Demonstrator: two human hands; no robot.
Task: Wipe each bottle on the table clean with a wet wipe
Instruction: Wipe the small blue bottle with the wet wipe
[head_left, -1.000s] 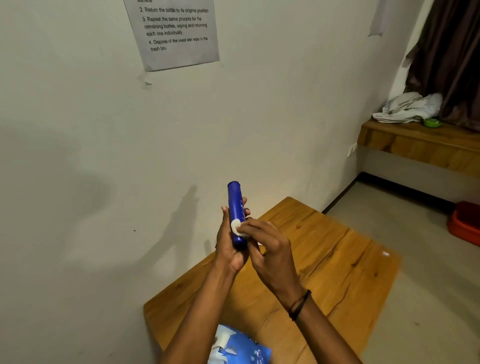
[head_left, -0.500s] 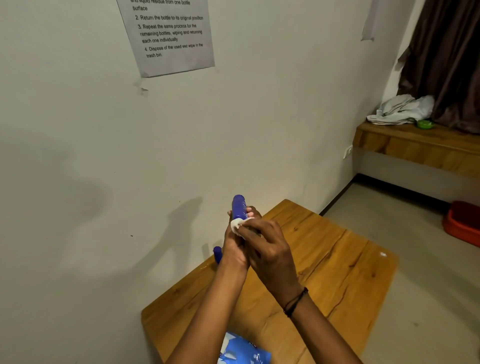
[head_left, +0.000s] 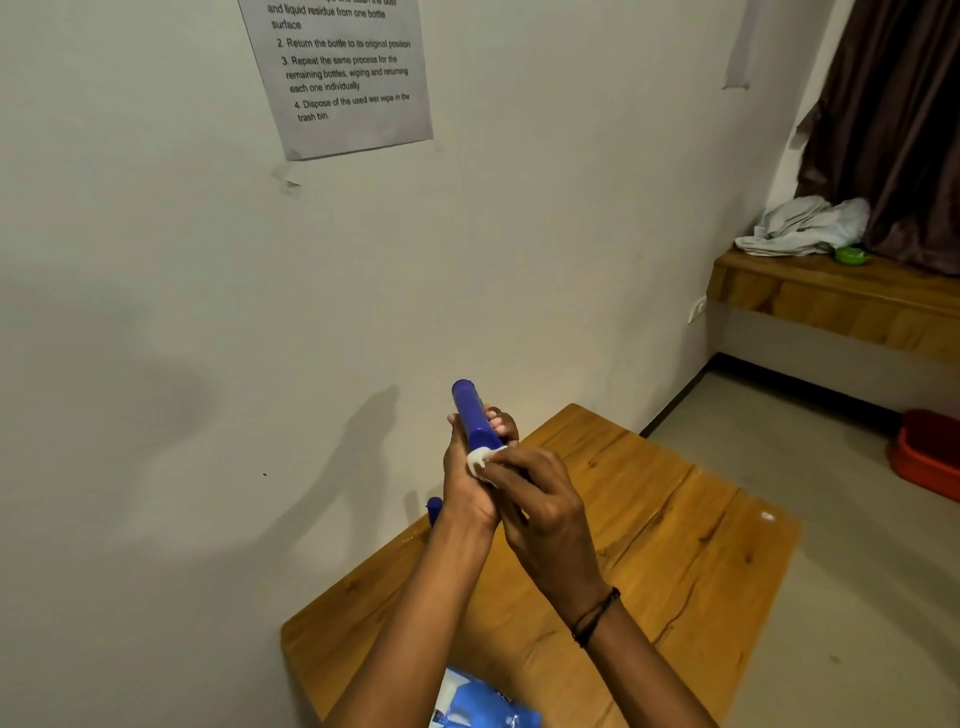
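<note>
The left hand (head_left: 470, 480) grips the blue bottle (head_left: 474, 418), standing upright above the tabletop (head_left: 649, 519). The right hand (head_left: 540, 499) pinches the wet wipe (head_left: 479, 459) against its side.

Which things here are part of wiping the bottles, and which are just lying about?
In the job: blue bottle in the left hand; wet wipe held by the right hand; second blue bottle behind the left wrist; blue pack.
Lying about: white cloth and green object on the shelf; red tub.
</note>
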